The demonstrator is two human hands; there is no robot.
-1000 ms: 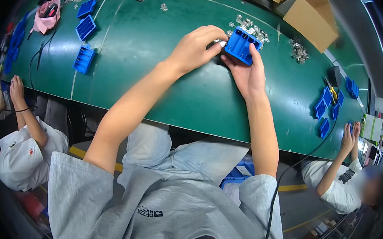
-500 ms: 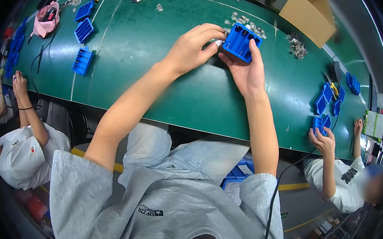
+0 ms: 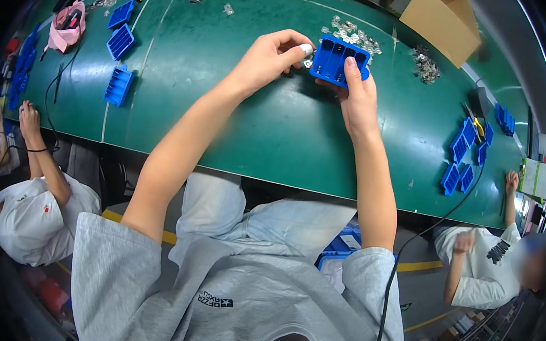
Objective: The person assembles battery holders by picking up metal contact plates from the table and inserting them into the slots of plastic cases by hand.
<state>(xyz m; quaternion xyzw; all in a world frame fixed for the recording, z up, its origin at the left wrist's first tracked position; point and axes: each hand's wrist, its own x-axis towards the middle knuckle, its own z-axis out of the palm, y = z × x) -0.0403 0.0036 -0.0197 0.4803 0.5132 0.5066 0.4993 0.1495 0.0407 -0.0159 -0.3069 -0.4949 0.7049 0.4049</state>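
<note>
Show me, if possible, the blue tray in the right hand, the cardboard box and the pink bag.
Held blue tray (image 3: 335, 63): head view, bare inside, near its middle.
Cardboard box (image 3: 442, 28): head view, brown side wall.
Pink bag (image 3: 61, 38): head view, lower part.

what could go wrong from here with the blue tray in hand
Only the right hand holds the blue tray, thumb across it, so a push might tip it. The tray is close to the loose bits; a bump may scatter them. The left hand partly hides a small piece, which could get dropped or misplaced.
</note>
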